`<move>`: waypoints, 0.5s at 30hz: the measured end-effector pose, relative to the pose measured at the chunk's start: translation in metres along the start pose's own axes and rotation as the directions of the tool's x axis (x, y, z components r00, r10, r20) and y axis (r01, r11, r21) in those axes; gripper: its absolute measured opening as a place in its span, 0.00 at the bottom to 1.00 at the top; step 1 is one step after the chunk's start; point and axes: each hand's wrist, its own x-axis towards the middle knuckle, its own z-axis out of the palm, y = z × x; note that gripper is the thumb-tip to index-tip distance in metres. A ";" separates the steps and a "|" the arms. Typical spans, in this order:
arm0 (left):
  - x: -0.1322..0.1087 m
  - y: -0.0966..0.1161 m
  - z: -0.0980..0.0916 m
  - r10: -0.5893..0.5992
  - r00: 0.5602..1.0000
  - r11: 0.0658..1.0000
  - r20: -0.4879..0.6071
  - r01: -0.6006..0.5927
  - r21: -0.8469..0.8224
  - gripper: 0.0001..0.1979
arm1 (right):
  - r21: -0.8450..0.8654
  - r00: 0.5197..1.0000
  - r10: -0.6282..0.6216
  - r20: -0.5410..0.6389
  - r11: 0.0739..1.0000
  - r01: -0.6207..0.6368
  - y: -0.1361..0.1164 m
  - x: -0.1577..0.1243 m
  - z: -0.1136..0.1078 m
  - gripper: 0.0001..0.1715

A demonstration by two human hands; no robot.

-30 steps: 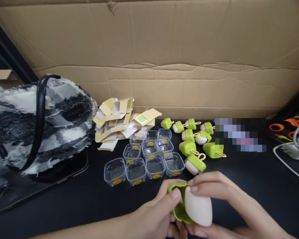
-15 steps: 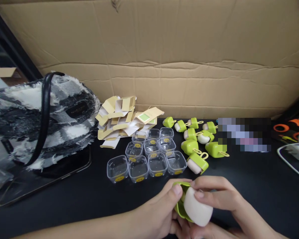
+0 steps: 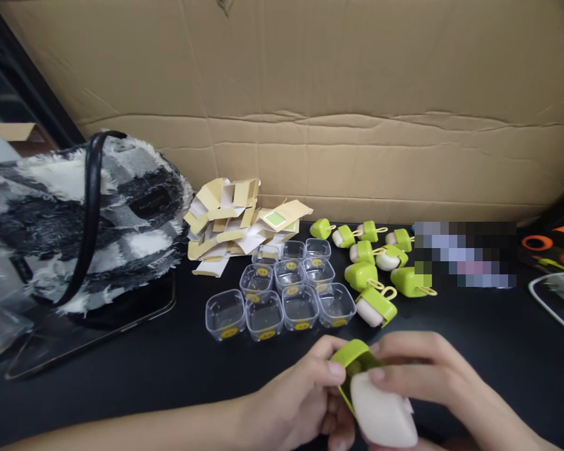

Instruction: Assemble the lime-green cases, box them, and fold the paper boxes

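Note:
My left hand [image 3: 310, 391] is closed around a hollow green plastic cover [image 3: 356, 354], its opening turned to the right. A smooth white rounded block [image 3: 383, 410] sits partly at the mouth of that cover, with my right hand [image 3: 423, 369] gripping it from above and the side. The lower fingers of my right hand are partly hidden behind the block. Beyond my hands lie several similar green-and-white pieces [image 3: 376, 307] with pale looped straps. To their left stand rows of clear plastic cups [image 3: 264, 315] with yellow round stickers.
A pile of flattened small cartons [image 3: 223, 219] lies behind the cups. On the left, a fuzzy black-and-white bag [image 3: 136, 207] rests near a dark tablet-like panel [image 3: 98, 338]. Cardboard [image 3: 282, 81] walls the back. A white cable [image 3: 548, 310] and orange-handled items [image 3: 538, 243] are at right.
The white block has shifted down and right, showing more of itself outside the green cover. The cover has tilted upward in my left hand.

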 end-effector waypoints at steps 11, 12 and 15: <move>0.002 0.000 0.001 -0.062 0.998 0.996 0.023 0.060 0.069 0.27 | 0.080 0.995 0.024 -0.098 0.997 -0.016 0.001 -0.003 0.006 0.23; 0.002 0.000 0.000 -0.066 0.998 0.996 0.020 0.065 0.068 0.27 | 0.079 0.995 0.036 -0.089 0.996 -0.028 0.001 -0.002 0.007 0.23; 0.003 -0.001 -0.001 -0.047 0.998 0.998 0.038 0.045 0.041 0.25 | 0.072 0.996 0.055 -0.074 0.996 -0.049 0.003 -0.001 0.008 0.23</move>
